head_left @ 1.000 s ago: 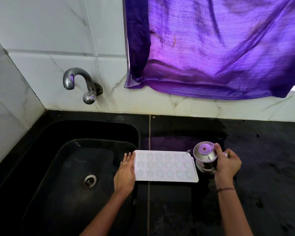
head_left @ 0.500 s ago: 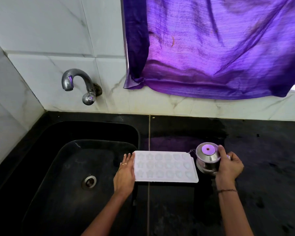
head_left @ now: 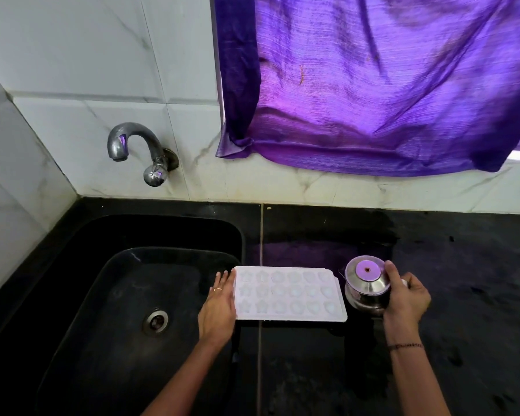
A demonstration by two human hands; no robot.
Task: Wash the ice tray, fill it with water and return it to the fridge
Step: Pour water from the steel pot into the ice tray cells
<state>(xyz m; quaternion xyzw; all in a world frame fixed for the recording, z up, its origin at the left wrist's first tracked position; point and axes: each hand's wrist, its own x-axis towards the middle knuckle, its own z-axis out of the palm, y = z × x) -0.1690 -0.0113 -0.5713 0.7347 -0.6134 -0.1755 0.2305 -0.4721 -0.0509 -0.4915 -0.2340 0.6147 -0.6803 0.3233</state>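
so the ice tray [head_left: 288, 294] lies flat on the worktop [head_left: 463, 265], long axis sideways, sink [head_left: 117, 235] off its left end. Left grip [head_left: 218, 309] rests straight-fingered against that end; right grip [head_left: 407, 298] wraps the steel jug [head_left: 367, 280] at its right end.

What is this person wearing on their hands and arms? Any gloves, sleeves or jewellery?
No gloves, and no sleeves show: both forearms are bare as far as the picture reaches. The left hand wears a thin ring on one finger. The right hand shows no ring, but a thin dark band, perhaps beaded thread, circles its wrist.
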